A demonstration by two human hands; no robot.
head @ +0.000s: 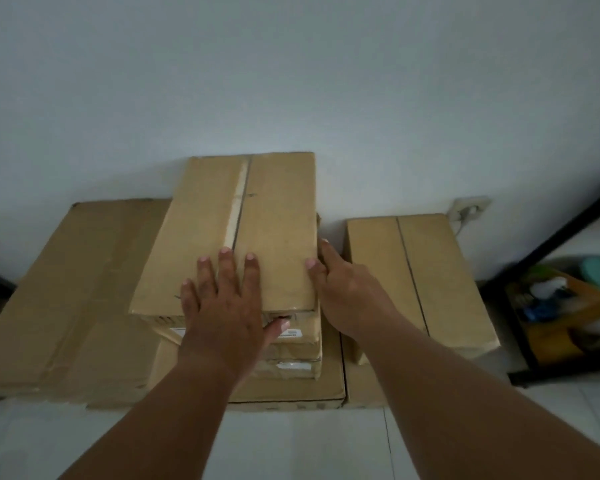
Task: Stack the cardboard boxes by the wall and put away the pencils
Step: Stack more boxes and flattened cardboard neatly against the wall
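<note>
- Wall (326, 81): pale and bare, filling the upper half of the frame. Every carton backs onto it, as the task asks.
- Floor (291, 445): light tiles along the bottom edge, with open room in front of the cartons.
- Wide flat box (66, 299): centre left, lying low. Its right edge runs under the stack.
- Base box (291, 386): lower centre, carrying the stack, with a spare ledge of lid at its near edge.
- Side box (430, 282): centre right, apart from the stack, with a narrow gap between them.
- Top box (274, 209): centre of the frame, turned slightly askew, its far end near the wall. It seems to be getting squared up.
- Thin boxes (302, 344): sandwiched under the top box, with labels on their near faces.
- Black rack (551, 244): right edge, with a bin of oddments (561, 313) in it. It limits room on that side.
- Left hand (222, 306): flat on the top box lid, fingers spread, thumb down the near face. It grips nothing.
- Right hand (343, 292): in the gap, fingers straight along the top box's right side, thumb on the top edge, likely steering.
- Wall socket (470, 206): upper right of the side box, with a lead plugged in.
- Pencils: none in view.
</note>
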